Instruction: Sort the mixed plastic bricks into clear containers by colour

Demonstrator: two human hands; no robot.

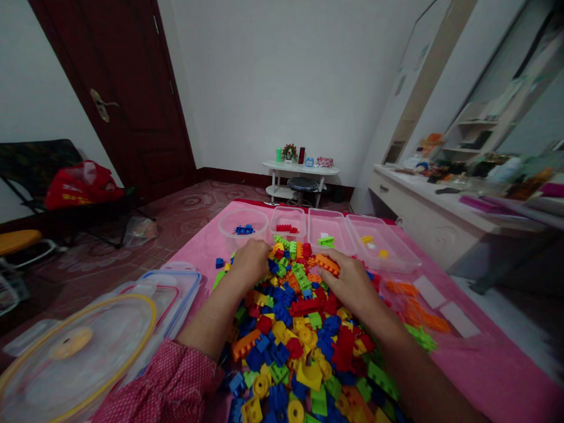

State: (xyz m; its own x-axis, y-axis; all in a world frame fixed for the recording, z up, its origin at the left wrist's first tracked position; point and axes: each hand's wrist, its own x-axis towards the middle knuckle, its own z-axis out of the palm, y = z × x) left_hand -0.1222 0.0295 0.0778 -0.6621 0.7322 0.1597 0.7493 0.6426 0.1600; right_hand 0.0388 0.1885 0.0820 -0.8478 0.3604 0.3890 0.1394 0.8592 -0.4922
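A large heap of mixed plastic building blocks [282,338] in red, yellow, blue, green and orange covers the middle of the pink table. At the heap's far left edge is my left hand [253,262], its fingers curled down; whatever they hold is hidden behind the knuckles. My right hand [351,277], at the far right side, has thumb and fingers around a long orange building block [327,265]. Beyond the hands stand a round clear tub [223,226] with blue blocks, a small box [274,214] with red ones, and a larger box [348,238] with green ones.
A fourth clear box [408,261] at the right holds a few yellow pieces. Clear lids [110,346] are stacked at the left edge. Orange blocks in a bag [418,308] and white cards [459,319] lie right. A cluttered dresser [440,197] stands beyond.
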